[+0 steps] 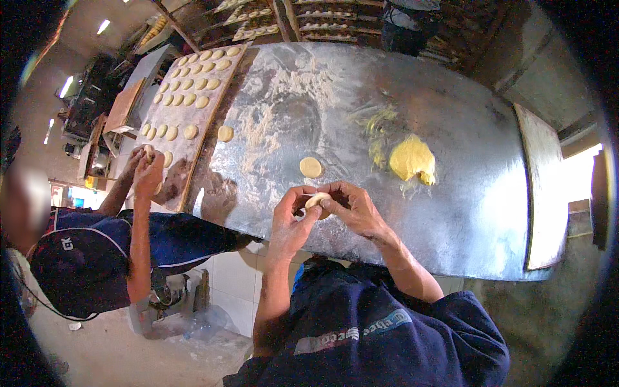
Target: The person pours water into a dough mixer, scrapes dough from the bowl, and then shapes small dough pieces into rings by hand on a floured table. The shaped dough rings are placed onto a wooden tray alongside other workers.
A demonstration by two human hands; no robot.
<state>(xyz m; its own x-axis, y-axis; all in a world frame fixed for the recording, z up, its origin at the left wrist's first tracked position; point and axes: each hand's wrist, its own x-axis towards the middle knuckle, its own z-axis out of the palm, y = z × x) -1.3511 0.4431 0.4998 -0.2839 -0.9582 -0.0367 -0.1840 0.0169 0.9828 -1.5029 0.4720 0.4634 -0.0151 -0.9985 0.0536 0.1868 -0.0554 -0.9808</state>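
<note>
Between my two hands, just in from the near edge of the metal table, is a small pale piece of dough point(316, 200). My left hand point(292, 213) grips its left side with thumb and bent fingers. On the other side my right hand point(356, 211) pinches the same piece, thumb on top. A flat round of dough point(311, 168) lies on the table just beyond my fingertips. Farther right sits a soft, shiny yellow lump point(412, 159), with yellow smears beside it. Another dough round point(225, 133) rests to the left, close to a board.
Rows of dough rounds stand on a floured wooden board point(193, 134) at the left. A co-worker's hands point(147, 166) hold a pale piece over it. White flour point(284, 90) covers the table's far left part. Another board point(540, 187) lines the right end. Behind are loaded racks point(325, 27) and another person point(406, 26).
</note>
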